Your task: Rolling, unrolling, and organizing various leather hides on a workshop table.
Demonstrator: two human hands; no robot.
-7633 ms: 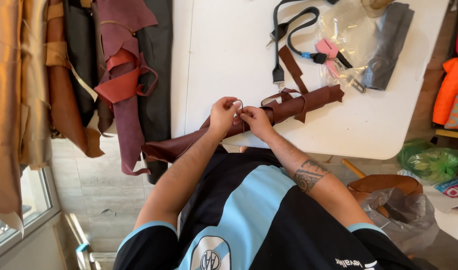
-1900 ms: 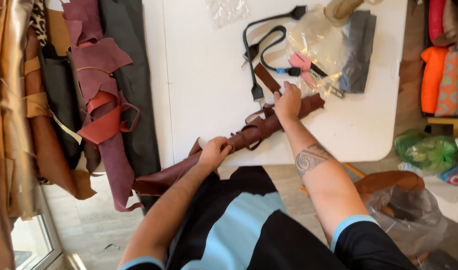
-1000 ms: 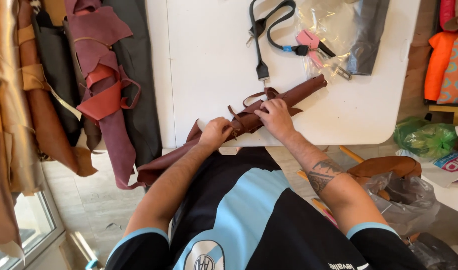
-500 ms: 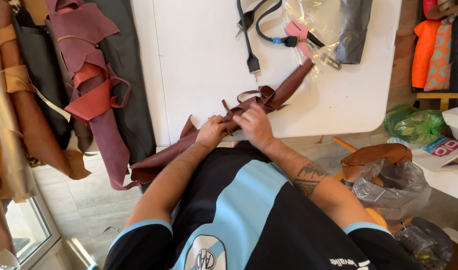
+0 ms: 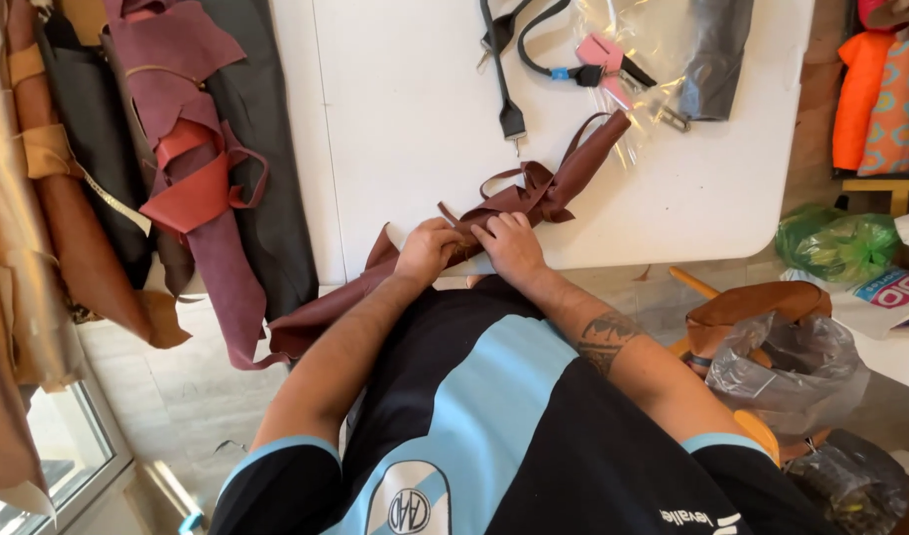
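A long rolled piece of dark red-brown leather [image 5: 573, 168] lies slantwise over the near edge of the white table [image 5: 405, 109], its lower end hanging off toward the floor. Thin leather ties loop around its middle. My left hand [image 5: 427, 250] and my right hand [image 5: 509, 246] sit side by side on the roll at the table's edge, fingers curled and pinching the leather and a tie strip. The fingertips are partly hidden under the folds.
Black straps with metal clasps [image 5: 509, 74], pink tools in clear plastic [image 5: 613, 54] and a dark grey leather piece [image 5: 717, 54] lie at the table's far side. Hanging hides [image 5: 187, 178] fill the left. Bags [image 5: 772, 337] and green plastic [image 5: 836, 243] sit at right.
My right hand came back from farther up the roll to join the left at the table's edge. Both hands now press close together on the leather roll.
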